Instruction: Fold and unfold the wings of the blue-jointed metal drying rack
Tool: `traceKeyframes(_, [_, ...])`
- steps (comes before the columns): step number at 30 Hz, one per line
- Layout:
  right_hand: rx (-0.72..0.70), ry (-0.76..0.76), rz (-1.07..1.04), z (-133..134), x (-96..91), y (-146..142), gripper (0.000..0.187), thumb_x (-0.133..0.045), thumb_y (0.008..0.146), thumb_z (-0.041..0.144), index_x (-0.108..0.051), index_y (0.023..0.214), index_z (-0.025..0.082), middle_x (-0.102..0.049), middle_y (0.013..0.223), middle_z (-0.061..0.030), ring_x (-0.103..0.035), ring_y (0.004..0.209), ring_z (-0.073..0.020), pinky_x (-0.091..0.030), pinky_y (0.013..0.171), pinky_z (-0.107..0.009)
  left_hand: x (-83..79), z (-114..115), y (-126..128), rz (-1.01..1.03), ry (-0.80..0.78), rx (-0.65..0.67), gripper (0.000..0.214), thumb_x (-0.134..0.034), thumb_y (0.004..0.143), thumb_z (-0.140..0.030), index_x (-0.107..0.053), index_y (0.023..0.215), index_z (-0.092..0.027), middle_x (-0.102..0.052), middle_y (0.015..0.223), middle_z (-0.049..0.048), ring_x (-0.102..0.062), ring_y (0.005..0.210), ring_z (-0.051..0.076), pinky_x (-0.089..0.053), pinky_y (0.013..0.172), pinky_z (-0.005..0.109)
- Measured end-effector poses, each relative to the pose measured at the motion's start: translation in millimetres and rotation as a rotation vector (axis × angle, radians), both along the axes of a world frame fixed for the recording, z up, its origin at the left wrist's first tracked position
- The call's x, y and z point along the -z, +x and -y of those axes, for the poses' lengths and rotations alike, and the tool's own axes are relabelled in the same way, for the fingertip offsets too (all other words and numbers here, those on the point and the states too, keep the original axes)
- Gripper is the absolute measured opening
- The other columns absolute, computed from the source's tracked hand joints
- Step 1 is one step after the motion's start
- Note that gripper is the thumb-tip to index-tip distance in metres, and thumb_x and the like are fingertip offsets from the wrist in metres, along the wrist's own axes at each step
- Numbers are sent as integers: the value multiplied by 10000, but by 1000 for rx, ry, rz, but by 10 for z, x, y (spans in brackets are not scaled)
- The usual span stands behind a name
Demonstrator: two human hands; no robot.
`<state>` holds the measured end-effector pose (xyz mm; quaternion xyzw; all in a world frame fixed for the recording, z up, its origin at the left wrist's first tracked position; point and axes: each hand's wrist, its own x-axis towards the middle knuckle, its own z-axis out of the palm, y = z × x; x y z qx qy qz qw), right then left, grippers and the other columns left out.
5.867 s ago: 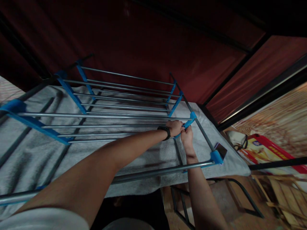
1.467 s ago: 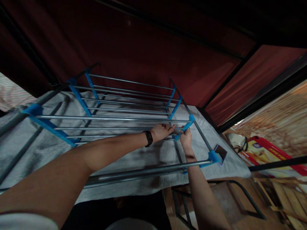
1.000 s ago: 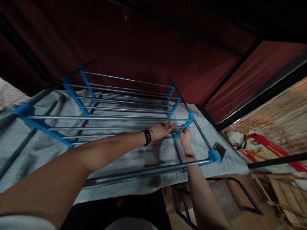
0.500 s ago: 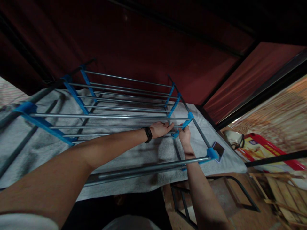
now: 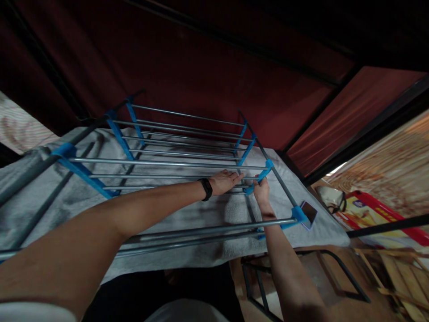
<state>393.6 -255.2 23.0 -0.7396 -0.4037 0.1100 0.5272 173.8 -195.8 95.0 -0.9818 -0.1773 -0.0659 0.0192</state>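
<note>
A rack of grey metal tubes (image 5: pixel 174 164) joined by blue plastic brackets lies on its side in front of me. My left hand (image 5: pixel 226 182), with a black band on the wrist, rests over the tubes near their right end. Its visible fingers stretch towards the right; the thumb is hidden. Beside it, my right hand (image 5: pixel 262 190) is closed around the lower part of a blue bracket (image 5: pixel 266 171) on the rack's right side. Nearer to me, another blue bracket (image 5: pixel 298 214) joins the front tubes, above my right forearm.
A grey cloth (image 5: pixel 228 214) covers the table under the rack. On its right part lies a phone (image 5: pixel 309 214). Dark red fabric (image 5: pixel 187 67) hangs behind. To the right are a red and yellow box (image 5: pixel 372 214), a black metal frame (image 5: pixel 335 255) and wooden slats (image 5: pixel 398 273).
The whole view has shifted slightly, with the rack's left side now farther right in the picture. My left fingers lie flatter over the tubes; my right hand stays at the same bracket.
</note>
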Motion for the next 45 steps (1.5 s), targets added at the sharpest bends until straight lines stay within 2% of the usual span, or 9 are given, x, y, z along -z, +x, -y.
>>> traceKeyframes(7, [9, -11, -17, -28, 29, 54, 339, -540, 707, 416, -562, 990, 230, -676, 953, -94, -622, 962, -287, -475, 946, -446, -15, 38, -569, -53, -4, -15, 713, -473, 898, -41, -317, 1591, -103, -591, 1463, 223, -635, 1279, 277, -494, 1036, 395])
traceKeyframes(13, [-10, -24, -9, 3, 53, 87, 362, -560, 711, 417, -578, 1021, 231, -675, 952, -91, -627, 958, -285, -487, 939, -447, -142, 59, -1112, -95, -12, -54, 664, -445, 918, -39, -360, 1575, -83, -583, 1488, 231, -636, 1301, 272, -475, 1082, 382])
traceKeyframes(19, [-13, -50, 43, -6, 103, 159, 385, -550, 715, 442, -581, 1035, 230, -667, 936, -95, -632, 941, -290, -494, 926, -456, -287, 90, -1622, -142, -33, -132, 650, -510, 949, -136, -378, 1586, -117, -582, 1504, 223, -647, 1298, 274, -513, 1024, 364])
traceKeyframes(25, [-20, -86, 78, -11, 170, 260, 394, -571, 718, 454, -602, 1045, 237, -646, 879, -76, -637, 910, -299, -493, 918, -472, -677, 108, -1956, -187, -117, -126, 399, -613, 947, -221, -658, 1342, -187, -700, 1367, 139, -708, 1152, 222, -518, 950, 287])
traceKeyframes(30, [-40, -97, 104, -15, 224, 332, 402, -580, 735, 459, -609, 1069, 238, -646, 903, -84, -642, 927, -308, -493, 917, -481, -1112, 96, -2286, -116, -335, -192, 312, -565, 985, -268, -734, 1246, -247, -791, 1154, 47, -732, 981, 185, -508, 839, 244])
traceKeyframes(34, [-13, -96, 108, -28, 242, 337, 401, -582, 726, 452, -619, 1056, 228, -647, 906, -93, -641, 924, -319, -496, 896, -490, -1393, 121, -2587, 69, -526, -348, 346, -519, 1004, -350, -756, 1212, -206, -794, 982, 27, -722, 864, 175, -507, 789, 242])
traceKeyframes(38, [1, -92, 85, -56, 293, 352, 362, -581, 722, 447, -630, 1010, 233, -656, 888, -88, -644, 923, -324, -503, 891, -489, -1485, 100, -2954, 393, -346, -584, 383, -570, 961, -419, -758, 1212, -200, -750, 1151, 54, -689, 1068, 227, -508, 952, 315])
traceKeyframes(42, [11, -62, 34, -98, 336, 384, 369, -603, 695, 457, -644, 989, 236, -668, 854, -69, -648, 858, -306, -522, 845, -469, -1278, -48, -3380, 689, -141, -923, 471, -631, 910, -419, -707, 1290, -154, -687, 1259, 109, -638, 1148, 266, -488, 1047, 384])
traceKeyframes(45, [13, -45, -1, -118, 337, 394, 385, -625, 673, 466, -658, 974, 227, -670, 809, -52, -645, 787, -281, -533, 771, -438, -1040, -139, -3596, 893, -314, -1201, 504, -716, 855, -413, -698, 1258, -112, -723, 1155, 125, -673, 1037, 254, -527, 956, 362])
